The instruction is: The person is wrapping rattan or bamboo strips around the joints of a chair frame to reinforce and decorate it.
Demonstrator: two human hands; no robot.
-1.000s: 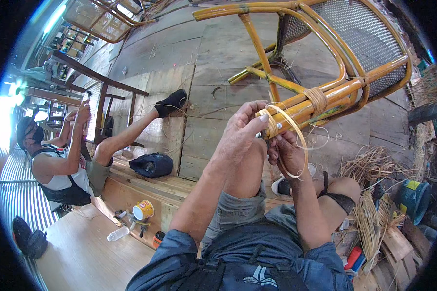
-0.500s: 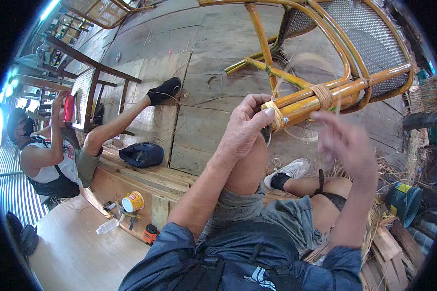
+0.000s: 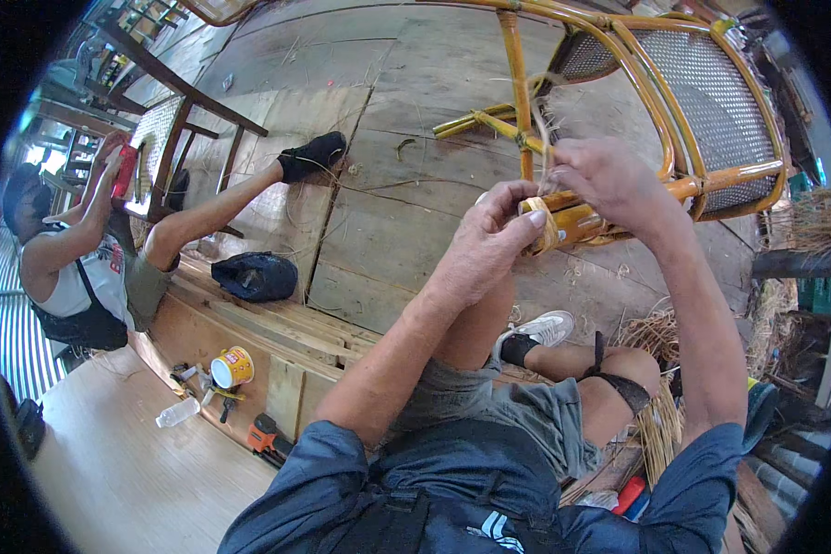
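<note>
A honey-coloured rattan chair (image 3: 697,92) with woven panels lies tipped in front of me, the end of its poles over my knee. My left hand (image 3: 485,240) is closed round that end, its thumb pressing on the pale cane strip (image 3: 549,229) wound about the poles. Just to the right, my right hand (image 3: 609,185) pinches the strip's loose length, which loops upward from the fingers. Part of the poles is hidden behind the right hand.
At left another person (image 3: 83,268) sits holding something red (image 3: 123,173) by a dark wooden chair (image 3: 171,102). A yellow tub (image 3: 234,367), a plastic bottle (image 3: 177,413) and an orange tool (image 3: 264,431) stand near the bench. Loose cane (image 3: 660,429) lies at right.
My right hand has moved up and left from below the poles to beside my left hand. The wide loop of loose strip has become narrower. My left hand keeps its grip.
</note>
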